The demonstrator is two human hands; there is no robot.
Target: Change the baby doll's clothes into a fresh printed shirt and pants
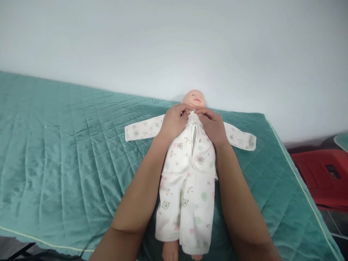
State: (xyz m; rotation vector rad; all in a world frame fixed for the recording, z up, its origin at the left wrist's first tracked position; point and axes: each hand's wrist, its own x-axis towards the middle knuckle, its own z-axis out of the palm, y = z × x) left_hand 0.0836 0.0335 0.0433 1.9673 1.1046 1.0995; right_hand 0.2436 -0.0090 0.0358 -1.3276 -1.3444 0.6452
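A baby doll (193, 97) lies on its back, head toward the wall, dressed in a white printed jacket (178, 156) and matching trousers (197, 210). Both sleeves stretch out sideways, and the doll's feet show below the trouser legs. At the neck, my left hand (175, 121) pinches the jacket's collar on the left side. My right hand (213, 125) has its fingers closed on the collar's right side, close to the left fingertips. Lower down, a button (189, 142) shows on the jacket front, beside a gap between the two front edges.
A green quilted cover (67, 156) with pale piping lies under the doll. Behind it rises a plain light wall (163, 43). On the right, beyond the cover's edge, is a red object (323, 177) with a dark label.
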